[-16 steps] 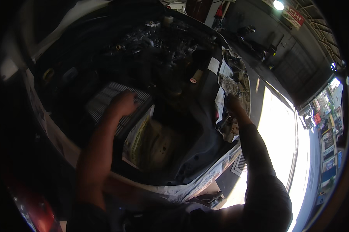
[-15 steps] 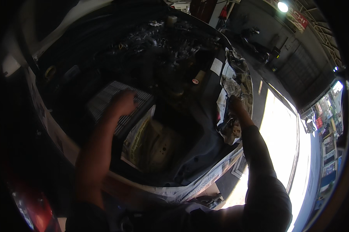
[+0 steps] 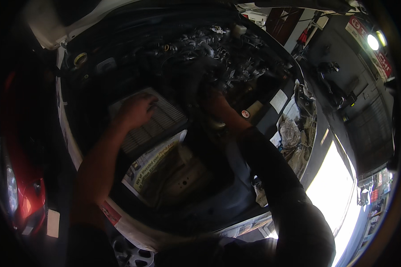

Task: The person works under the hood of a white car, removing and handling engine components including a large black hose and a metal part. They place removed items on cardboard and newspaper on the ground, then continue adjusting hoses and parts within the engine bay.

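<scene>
My left hand (image 3: 137, 109) lies on a pleated light-grey panel (image 3: 158, 119) in a dark frame, at the left of a car's open engine bay. Its fingers look loosely bent over the pleats, with no object seen in them. My right hand (image 3: 218, 106) reaches into the dark middle of the bay, close to the engine parts (image 3: 245, 62). Shadow and blur hide its fingers, beside a dark, smeared shape I cannot make out. A printed newspaper sheet (image 3: 158, 158) sticks out under the panel's near edge.
Crumpled, dirty plastic and paper (image 3: 291, 133) lie along the bay's right edge. A white label (image 3: 278, 101) sits on a dark surface nearby. The raised hood (image 3: 53, 26) is overhead at the left. A red car (image 3: 29, 191) stands close on the left.
My right hand has moved left from the crumpled plastic and paper into the middle of the bay. My left hand stays on the pleated panel. The view has shifted.
</scene>
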{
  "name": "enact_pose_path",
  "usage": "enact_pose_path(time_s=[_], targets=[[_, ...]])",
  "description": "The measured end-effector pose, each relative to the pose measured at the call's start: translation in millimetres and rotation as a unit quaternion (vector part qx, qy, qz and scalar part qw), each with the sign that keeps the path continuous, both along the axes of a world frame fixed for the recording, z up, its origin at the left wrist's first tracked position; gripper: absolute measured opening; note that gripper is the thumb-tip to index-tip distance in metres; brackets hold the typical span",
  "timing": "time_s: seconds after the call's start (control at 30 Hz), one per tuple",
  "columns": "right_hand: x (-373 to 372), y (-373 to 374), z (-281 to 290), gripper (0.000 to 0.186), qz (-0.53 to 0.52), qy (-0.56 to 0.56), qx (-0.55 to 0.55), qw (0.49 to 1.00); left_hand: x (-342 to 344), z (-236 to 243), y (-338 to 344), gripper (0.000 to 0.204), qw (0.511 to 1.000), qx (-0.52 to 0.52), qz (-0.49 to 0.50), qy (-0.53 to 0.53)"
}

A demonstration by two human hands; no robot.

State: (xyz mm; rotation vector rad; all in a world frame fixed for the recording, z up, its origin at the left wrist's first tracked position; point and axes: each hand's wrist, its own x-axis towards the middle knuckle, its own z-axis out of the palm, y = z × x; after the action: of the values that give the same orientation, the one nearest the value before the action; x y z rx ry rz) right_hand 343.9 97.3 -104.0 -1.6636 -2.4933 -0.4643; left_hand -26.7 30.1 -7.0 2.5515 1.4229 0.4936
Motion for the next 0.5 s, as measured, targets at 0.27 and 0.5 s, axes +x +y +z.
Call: enact_pose_path(time_s=[0.27,0.5], targets=[[-84.0,69.5,3.1,0.156,-0.33,0.274,-0.205,0.88,-4.9,-3.0,5.6,0.043,0.998,-0.06,0.007,0.032],[-89.4,72.0,11.2,0.148,-0.365,0.261,-0.222,0.866,-0.3,-10.2,5.6,0.043,0.999,-0.022,-0.017,0.026]])
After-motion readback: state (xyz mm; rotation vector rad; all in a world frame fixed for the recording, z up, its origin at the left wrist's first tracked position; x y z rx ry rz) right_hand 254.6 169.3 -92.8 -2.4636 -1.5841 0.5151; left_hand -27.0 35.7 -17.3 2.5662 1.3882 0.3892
